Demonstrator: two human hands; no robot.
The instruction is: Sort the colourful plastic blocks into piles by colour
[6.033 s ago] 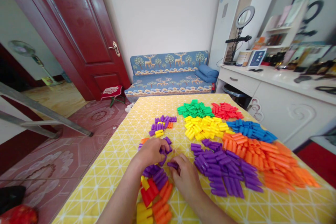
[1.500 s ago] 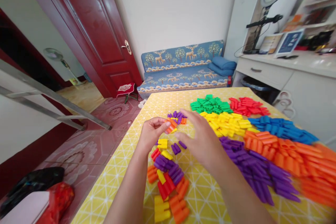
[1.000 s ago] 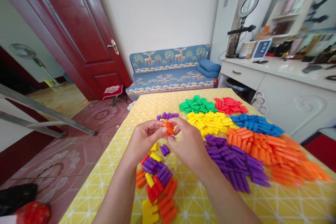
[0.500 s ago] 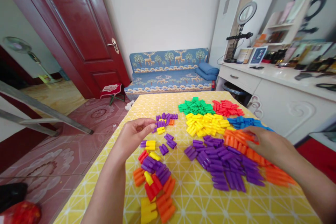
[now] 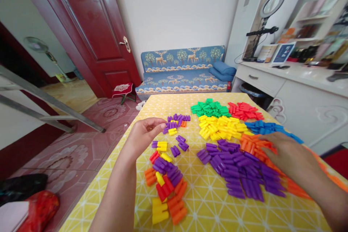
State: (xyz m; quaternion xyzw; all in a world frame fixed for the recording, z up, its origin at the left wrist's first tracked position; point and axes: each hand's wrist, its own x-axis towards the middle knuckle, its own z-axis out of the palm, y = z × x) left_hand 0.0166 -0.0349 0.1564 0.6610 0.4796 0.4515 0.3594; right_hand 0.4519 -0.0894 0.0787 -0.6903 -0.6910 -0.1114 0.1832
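Small plastic tube pieces lie on a yellow tablecloth (image 5: 206,206). My left hand (image 5: 143,136) hovers over the left side with its fingers loosely curled and nothing visible in them, close to a small purple cluster (image 5: 176,120). A mixed pile (image 5: 165,185) of purple, red, yellow and orange pieces sits below that hand. My right hand (image 5: 289,154) rests palm down on the orange pile (image 5: 254,143), fingers stretched out, beside the big purple pile (image 5: 239,168).
Sorted heaps lie further back: green (image 5: 209,108), red (image 5: 244,110), yellow (image 5: 220,127), blue (image 5: 268,127). A blue sofa (image 5: 185,70) and red door (image 5: 95,32) stand behind the table, a white cabinet (image 5: 304,98) at right, a red bag (image 5: 38,208) on the floor.
Both hands held an orange piece together a second ago. My right hand then swung right to the orange pile and lies flat there; my left hand stayed over the left side.
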